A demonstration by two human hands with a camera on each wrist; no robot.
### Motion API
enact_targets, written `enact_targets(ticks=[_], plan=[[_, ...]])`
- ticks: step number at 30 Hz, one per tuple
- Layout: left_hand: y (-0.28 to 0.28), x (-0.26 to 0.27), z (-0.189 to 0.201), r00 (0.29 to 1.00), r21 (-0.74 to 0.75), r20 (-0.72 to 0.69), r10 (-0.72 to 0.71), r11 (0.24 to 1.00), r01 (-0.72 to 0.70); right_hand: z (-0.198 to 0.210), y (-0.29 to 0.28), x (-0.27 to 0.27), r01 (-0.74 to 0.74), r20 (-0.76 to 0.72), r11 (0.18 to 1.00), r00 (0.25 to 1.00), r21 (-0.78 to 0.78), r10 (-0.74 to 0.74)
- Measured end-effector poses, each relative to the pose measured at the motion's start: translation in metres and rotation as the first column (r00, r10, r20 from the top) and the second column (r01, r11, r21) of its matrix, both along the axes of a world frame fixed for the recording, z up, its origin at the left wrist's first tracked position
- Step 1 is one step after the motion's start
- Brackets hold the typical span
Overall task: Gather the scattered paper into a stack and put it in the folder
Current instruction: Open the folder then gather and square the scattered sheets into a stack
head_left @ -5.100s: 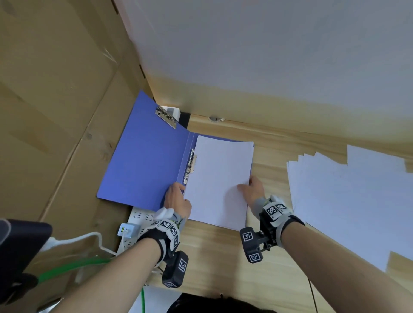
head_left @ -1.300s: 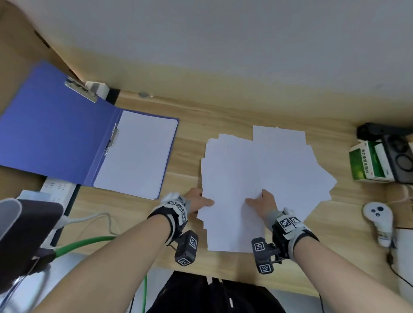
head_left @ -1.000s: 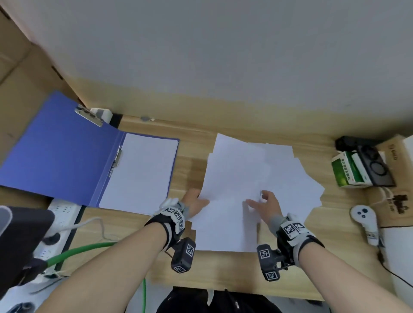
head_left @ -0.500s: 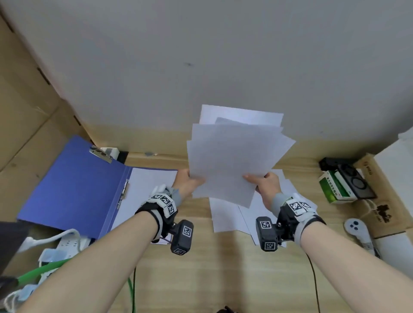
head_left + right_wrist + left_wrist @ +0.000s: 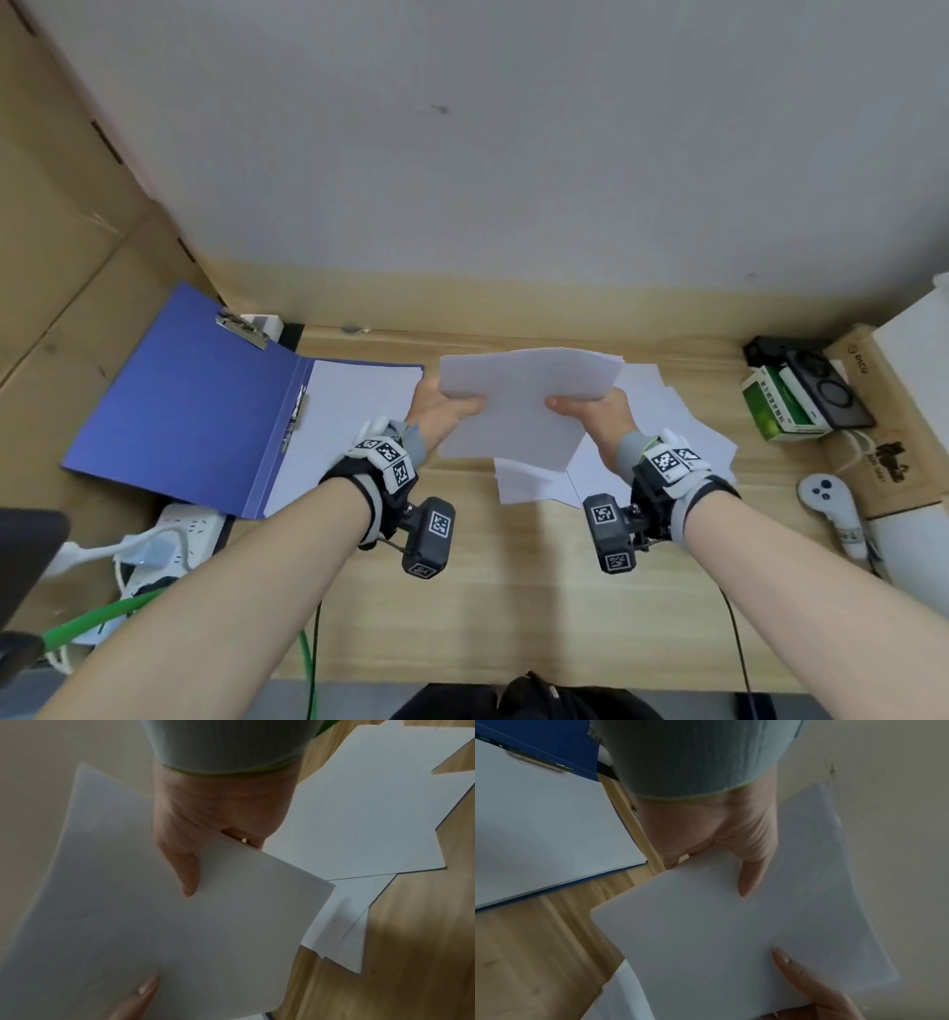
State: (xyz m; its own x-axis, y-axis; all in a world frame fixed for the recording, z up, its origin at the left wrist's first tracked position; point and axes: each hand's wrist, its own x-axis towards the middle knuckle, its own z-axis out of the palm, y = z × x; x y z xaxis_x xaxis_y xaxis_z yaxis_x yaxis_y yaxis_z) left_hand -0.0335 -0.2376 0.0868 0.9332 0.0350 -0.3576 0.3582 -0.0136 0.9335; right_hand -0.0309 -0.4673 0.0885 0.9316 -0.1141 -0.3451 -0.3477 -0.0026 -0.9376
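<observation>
Above the light wooden counter [image 5: 513, 591], the left hand [image 5: 441, 411] and right hand [image 5: 595, 416] each pinch a side of a squared stack of white paper sheets [image 5: 518, 406]. More loose white sheets [image 5: 678, 426] lie beneath; the open blue folder [image 5: 195, 401] rests at left.

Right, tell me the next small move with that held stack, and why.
Probably tap the held stack square, then carry it left onto the open folder. Left hand and right hand grip its sides, and loose sheets remain on the desk.
</observation>
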Motion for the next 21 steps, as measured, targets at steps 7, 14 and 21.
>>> enact_targets(ticks=[7, 14, 21], plan=[[-0.016, -0.026, -0.011, 0.997, 0.063, -0.063, 0.039, 0.997, -0.035, -0.029, -0.006, -0.017, -0.037, -0.107, 0.999, 0.993, 0.018, 0.039], [-0.02, -0.03, -0.021, 0.978, 0.115, -0.152, 0.14, 0.986, -0.124, -0.04, -0.011, -0.014, 0.022, -0.137, 0.997, 0.991, 0.071, -0.012], [0.007, -0.052, -0.029, 0.967, 0.12, -0.24, 0.081, 0.991, -0.053, -0.042, 0.004, -0.003, 0.07, -0.172, 0.992, 0.984, 0.102, -0.052]])
